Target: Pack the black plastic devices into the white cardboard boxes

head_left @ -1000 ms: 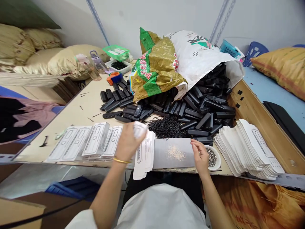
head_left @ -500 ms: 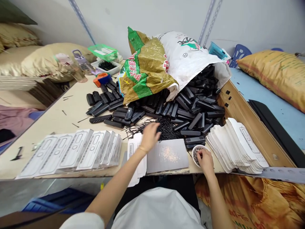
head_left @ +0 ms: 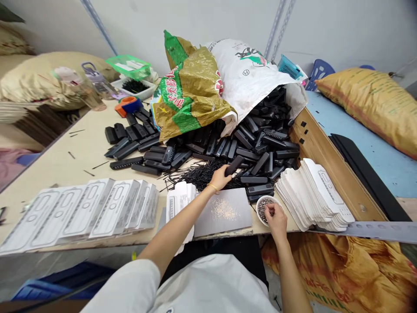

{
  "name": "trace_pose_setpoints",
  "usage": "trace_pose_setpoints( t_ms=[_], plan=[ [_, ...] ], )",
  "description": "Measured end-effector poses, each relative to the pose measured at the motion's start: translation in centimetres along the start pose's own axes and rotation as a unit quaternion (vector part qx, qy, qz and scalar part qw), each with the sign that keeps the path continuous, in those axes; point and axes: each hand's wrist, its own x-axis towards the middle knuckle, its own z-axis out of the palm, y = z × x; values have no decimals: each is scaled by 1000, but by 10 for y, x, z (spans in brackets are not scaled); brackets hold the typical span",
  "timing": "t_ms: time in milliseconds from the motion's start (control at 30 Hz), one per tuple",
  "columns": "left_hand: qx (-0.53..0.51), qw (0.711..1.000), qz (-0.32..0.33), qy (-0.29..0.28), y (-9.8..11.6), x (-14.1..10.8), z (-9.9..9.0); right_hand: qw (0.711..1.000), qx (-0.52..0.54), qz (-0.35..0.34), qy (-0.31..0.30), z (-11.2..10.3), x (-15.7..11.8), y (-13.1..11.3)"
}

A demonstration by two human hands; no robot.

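Note:
My left hand [head_left: 220, 178] has its fingers closed on one end of a black plastic case [head_left: 235, 165], which angles up to the right over the heap. Just below that hand a heap of thin black sticks [head_left: 205, 173] lies spread out. My right hand [head_left: 276, 217] dips into a small white bowl [head_left: 258, 216] of tiny shiny metal pieces [head_left: 264, 204]. Its thumb and fingertips are pinched together, and what is between them is too small to make out. Between the hands lies a grey sheet [head_left: 203, 221] sprinkled with small pale bits [head_left: 224, 209].
Behind the hands, many black cases [head_left: 250, 152] spill from a white sack [head_left: 247, 87], beside a gold and green bag [head_left: 195, 91]. White printed boxes [head_left: 110, 208] line the front left. Flat white cartons [head_left: 309, 195] lean at the right, next to a wooden edge board [head_left: 339, 174].
My left hand has reached to the right and taken hold of a black case from the heap. My right hand stays at the bowl. The whole view has shifted slightly.

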Motion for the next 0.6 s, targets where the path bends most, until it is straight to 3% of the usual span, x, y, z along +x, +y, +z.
trace_pose_setpoints(
  t_ms=[100,233,367,500,600],
  plan=[
    [-107,994,-29,-6,-8,-33,-28,994,96,39,-19,-5,-3,-9],
    [-358,927,-110,-3,-10,-86,-48,961,266,56,-50,-1,-7,-39],
    [-452,877,-156,50,1,-114,-44,931,348,56,-90,14,-10,-78],
    [-526,814,-210,132,7,-114,-33,933,337,57,-116,31,-17,-104],
    [-556,779,-248,148,5,-112,-28,931,337,62,-124,39,-22,-115]
  ],
)
